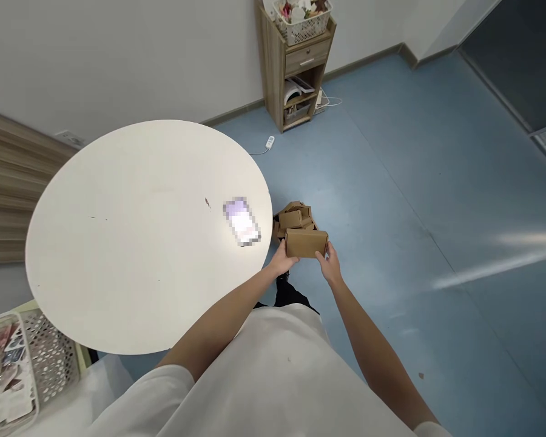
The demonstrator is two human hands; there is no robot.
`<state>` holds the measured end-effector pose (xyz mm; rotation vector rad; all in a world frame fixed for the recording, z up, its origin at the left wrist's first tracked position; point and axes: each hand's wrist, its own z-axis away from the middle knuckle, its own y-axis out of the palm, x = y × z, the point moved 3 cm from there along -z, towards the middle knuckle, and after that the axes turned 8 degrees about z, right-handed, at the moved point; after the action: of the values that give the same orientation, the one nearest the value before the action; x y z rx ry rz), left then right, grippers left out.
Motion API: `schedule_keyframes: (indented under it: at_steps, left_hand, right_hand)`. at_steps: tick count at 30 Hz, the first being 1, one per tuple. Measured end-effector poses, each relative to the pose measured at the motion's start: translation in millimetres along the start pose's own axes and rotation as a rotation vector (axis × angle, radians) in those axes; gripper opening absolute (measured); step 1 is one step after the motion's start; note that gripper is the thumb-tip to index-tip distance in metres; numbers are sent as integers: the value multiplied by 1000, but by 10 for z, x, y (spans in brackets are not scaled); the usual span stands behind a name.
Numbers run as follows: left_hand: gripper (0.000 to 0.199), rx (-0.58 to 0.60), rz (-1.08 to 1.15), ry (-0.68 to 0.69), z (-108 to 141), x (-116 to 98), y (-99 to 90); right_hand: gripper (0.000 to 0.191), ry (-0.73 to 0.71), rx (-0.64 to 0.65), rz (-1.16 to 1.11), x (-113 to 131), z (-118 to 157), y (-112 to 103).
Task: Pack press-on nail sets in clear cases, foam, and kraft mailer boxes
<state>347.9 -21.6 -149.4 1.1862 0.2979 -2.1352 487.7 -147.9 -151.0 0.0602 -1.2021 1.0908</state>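
Observation:
A small brown cardboard box (306, 243) is held level between my two hands, just off the right edge of the round white table. My left hand (283, 260) grips its left end, and my right hand (330, 262) has the right end with the thumb on the near side. Beyond and below it, several more brown cardboard boxes (291, 219) are heaped together. The held box hides part of that heap, so what the heap rests in or on cannot be made out.
The round white table (141, 261) fills the left, with a blurred-out phone (242, 221) near its right edge. A wooden cabinet (273, 73) carrying a white basket (304, 29) stands by the wall. A power strip (270, 143) lies on the blue floor. Another white basket (54, 358) is at lower left.

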Motion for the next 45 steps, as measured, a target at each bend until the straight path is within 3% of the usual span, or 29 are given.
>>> schedule_keyframes:
  at_steps: [4, 7, 12, 15, 18, 24, 30, 40, 45]
  left_hand:
    - [91, -89, -71, -134, -76, 32, -71]
    - [82, -73, -96, -169, 92, 81, -115]
    - [64, 55, 52, -222, 718, 208, -213]
    - [63, 19, 118, -215, 1130, 258, -408]
    - [63, -110, 163, -167, 1527, 276, -723]
    - [59, -405, 256, -59, 2331, 424, -1473]
    - [50, -707, 387, 19, 3119, 782, -2120]
    - [44, -1095, 654, 121, 4371, 1565, -2592]
    - [42, -1318, 764, 179, 4757, 1741, -2712]
  right_hand:
    - [78, 64, -13, 74, -32, -26, -22]
    - [76, 83, 9, 85, -49, 46, -8]
    - [69, 47, -22, 88, -27, 221, 52]
    - [63, 8, -46, 82, 76, 336, 153]
    - [57, -109, -34, 80, 316, 472, 343]
    - [53, -434, 60, 18, 1074, 933, 1048]
    - [41, -678, 384, 23, 1693, 1783, 1974]
    - [30, -716, 937, 138, 2068, 2993, 3176]
    - [33, -786, 1132, 235, 2269, 3351, 3603]
